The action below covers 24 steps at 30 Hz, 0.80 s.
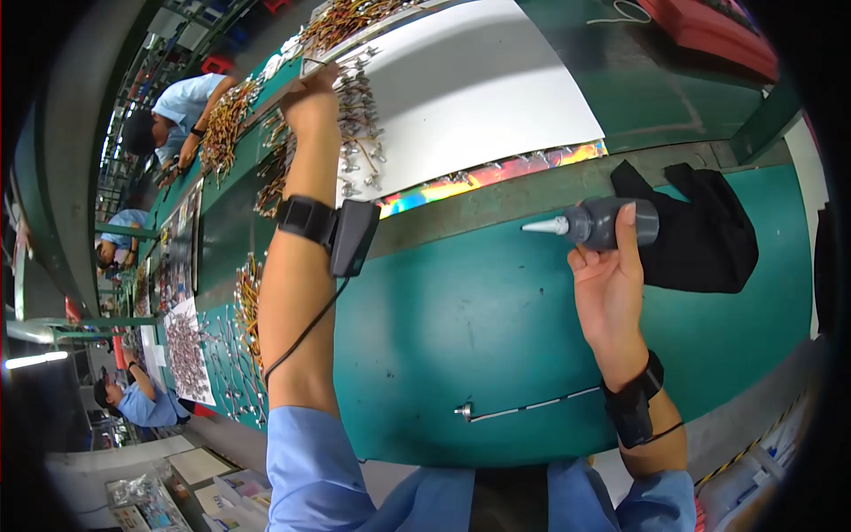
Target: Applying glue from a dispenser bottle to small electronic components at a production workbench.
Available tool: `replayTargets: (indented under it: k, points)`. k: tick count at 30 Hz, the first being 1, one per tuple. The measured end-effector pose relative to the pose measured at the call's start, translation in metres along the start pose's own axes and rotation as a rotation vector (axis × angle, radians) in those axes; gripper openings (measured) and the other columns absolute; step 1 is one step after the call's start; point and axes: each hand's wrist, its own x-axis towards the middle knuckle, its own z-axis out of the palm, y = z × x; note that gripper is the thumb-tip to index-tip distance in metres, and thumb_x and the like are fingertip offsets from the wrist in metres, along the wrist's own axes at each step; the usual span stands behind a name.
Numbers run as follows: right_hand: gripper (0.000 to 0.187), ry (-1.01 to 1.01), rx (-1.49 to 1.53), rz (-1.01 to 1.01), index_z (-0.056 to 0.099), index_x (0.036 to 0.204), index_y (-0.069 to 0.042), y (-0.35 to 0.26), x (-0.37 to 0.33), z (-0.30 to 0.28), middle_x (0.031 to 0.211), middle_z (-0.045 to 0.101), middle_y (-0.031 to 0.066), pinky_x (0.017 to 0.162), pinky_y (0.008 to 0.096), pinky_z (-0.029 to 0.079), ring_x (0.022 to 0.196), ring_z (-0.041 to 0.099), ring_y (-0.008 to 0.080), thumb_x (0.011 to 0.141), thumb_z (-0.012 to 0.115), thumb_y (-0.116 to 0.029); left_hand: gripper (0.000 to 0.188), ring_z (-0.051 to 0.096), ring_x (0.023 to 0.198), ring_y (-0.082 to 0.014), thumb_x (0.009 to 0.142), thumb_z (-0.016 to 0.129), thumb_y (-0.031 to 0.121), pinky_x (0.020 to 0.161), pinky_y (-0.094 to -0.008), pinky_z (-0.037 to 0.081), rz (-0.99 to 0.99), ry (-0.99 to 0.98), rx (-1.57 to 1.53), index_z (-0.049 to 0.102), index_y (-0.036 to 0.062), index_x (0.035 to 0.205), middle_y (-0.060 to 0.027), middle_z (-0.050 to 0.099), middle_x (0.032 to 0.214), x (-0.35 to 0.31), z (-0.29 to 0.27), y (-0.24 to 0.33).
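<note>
Left forearm (300,310) overlaps cables (247,297), grip of left fingers (326,76) unclear; right fingers (628,232) clasp grey bottle (600,220) near cloth (700,244).

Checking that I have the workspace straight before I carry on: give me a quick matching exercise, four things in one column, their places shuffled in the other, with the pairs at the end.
Things
1. Dark squeeze bottle
2. Black cloth
3. White sheet
4. Thin part with a metal end

Places
A. Beyond the green work surface, with wired parts along its left side
B. Near the front edge of the green work surface
C. Held in the right hand
D. Toward the right side of the green work surface

Pairs: 1-C, 2-D, 3-A, 4-B
</note>
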Motion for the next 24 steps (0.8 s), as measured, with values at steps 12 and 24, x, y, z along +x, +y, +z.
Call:
replayTargets:
  k: [12, 24]
  points:
    - [0.031, 0.053, -0.029, 0.014, 0.05, 0.102, -0.009, -0.002, 0.004, -0.002, 0.103, 0.055, 0.0096, 0.056, 0.02, 0.036, 0.059, 0.044, 0.0062, 0.09, 0.043, -0.037, 0.037, 0.058, 0.089, -0.0344, 0.067, 0.064, 0.039, 0.078, -0.0382, 0.044, -0.01, -0.057, 0.43, 0.066, 0.0068, 0.085, -0.0172, 0.063, 0.09, 0.026, 0.086, -0.004]
    - [0.03, -0.002, -0.043, 0.037, 0.05, 0.102, -0.011, 0.001, -0.002, -0.007, 0.105, 0.055, 0.0084, 0.058, 0.0214, 0.037, 0.063, 0.046, 0.0059, 0.09, 0.042, -0.038, 0.037, 0.058, 0.092, -0.0334, 0.07, 0.058, 0.04, 0.08, -0.0417, 0.044, 0.358, -0.064, 0.757, 0.065, 0.0084, 0.089, -0.0157, 0.062, 0.096, 0.067, 0.076, -0.059]
